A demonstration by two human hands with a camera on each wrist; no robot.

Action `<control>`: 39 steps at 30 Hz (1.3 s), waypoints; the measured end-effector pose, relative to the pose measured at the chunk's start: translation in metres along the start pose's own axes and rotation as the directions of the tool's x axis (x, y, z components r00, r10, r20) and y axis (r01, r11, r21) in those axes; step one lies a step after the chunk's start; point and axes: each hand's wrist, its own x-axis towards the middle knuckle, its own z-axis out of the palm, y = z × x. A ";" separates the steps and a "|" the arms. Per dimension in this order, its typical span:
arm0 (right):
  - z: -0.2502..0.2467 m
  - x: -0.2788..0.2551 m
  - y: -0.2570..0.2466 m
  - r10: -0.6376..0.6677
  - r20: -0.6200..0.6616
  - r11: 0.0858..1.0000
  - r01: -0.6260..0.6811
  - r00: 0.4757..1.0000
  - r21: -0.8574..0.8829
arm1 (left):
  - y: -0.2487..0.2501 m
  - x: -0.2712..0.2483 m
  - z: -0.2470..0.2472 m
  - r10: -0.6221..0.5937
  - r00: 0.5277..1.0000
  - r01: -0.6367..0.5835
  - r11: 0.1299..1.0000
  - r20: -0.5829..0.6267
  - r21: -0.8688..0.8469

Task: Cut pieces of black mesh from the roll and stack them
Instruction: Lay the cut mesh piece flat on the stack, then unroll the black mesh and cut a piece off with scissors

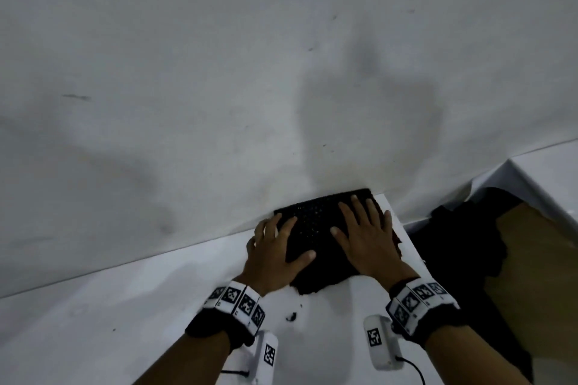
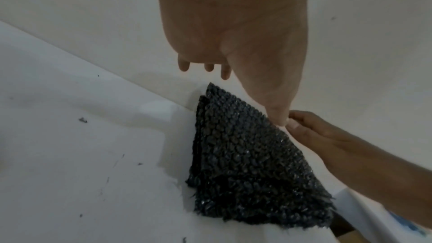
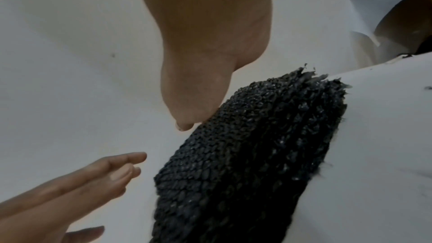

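Note:
A stack of cut black mesh pieces [image 1: 316, 228] lies at the far edge of the white table [image 1: 125, 306], against the wall. Both hands lie flat on it with fingers spread. My left hand [image 1: 275, 247] covers the stack's left side, its thumb across the near part. My right hand [image 1: 366, 237] presses the right side. In the left wrist view the left hand [image 2: 233, 43] hovers over the mesh stack [image 2: 245, 163], thumb tip down beside the right hand [image 2: 327, 139]. In the right wrist view the right hand [image 3: 203, 62] thumbs the frayed stack [image 3: 245, 154]; the left hand [image 3: 93, 178] is at lower left.
To the right, beyond the table's edge, more black mesh [image 1: 453, 244] drapes over a brown cardboard box [image 1: 531, 275]. A small mesh scrap [image 1: 291, 317] lies on the table between my wrists. A grey-white wall [image 1: 219, 72] stands directly behind the stack.

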 end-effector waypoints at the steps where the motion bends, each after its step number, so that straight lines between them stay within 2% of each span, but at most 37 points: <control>1: -0.005 -0.008 -0.008 -0.004 -0.019 1.000 0.005 1.000 0.031 | 0.001 -0.008 -0.007 -0.007 1.000 0.006 1.000 -0.009 -0.022; 7: -0.032 -0.060 -0.069 -0.010 0.007 0.975 0.008 1.000 0.222 | -0.005 -0.077 -0.055 -0.061 0.994 0.051 0.994 -0.091 -0.099; 10: -0.046 -0.087 -0.111 -0.074 -0.044 0.964 0.082 0.996 0.253 | -0.016 -0.124 -0.079 -0.114 0.979 0.086 0.982 -0.166 -0.167; 16: -0.056 -0.139 -0.216 -0.317 -0.091 0.895 0.329 0.944 0.300 | -0.070 -0.232 -0.117 -0.233 0.917 0.144 0.951 -0.325 -0.275; 20: -0.055 -0.172 -0.288 -0.394 -0.090 0.815 0.392 0.915 0.425 | -0.120 -0.305 -0.133 -0.322 0.856 0.173 0.915 -0.404 -0.363; 23: -0.046 -0.196 -0.343 -0.461 -0.056 0.757 0.425 0.886 0.496 | -0.160 -0.357 -0.142 -0.405 0.788 0.204 0.882 -0.464 -0.424; 27: -0.029 -0.223 -0.411 -0.578 -0.013 0.705 0.507 0.816 0.496 | -0.215 -0.416 -0.151 -0.508 0.700 0.255 0.834 -0.501 -0.489; 30: -0.016 -0.236 -0.460 -0.636 0.018 0.678 0.547 0.772 0.491 | -0.262 -0.457 -0.158 -0.559 0.621 0.235 0.801 -0.549 -0.551; 34: 0.002 -0.246 -0.528 -0.694 0.085 0.660 0.584 0.715 0.472 | -0.334 -0.512 -0.165 -0.658 0.463 0.189 0.728 -0.594 -0.659; 39: 0.029 -0.260 -0.640 -0.761 0.170 0.631 0.655 0.625 0.416 | -0.455 -0.593 -0.156 -0.821 0.265 0.369 0.572 -0.507 -0.733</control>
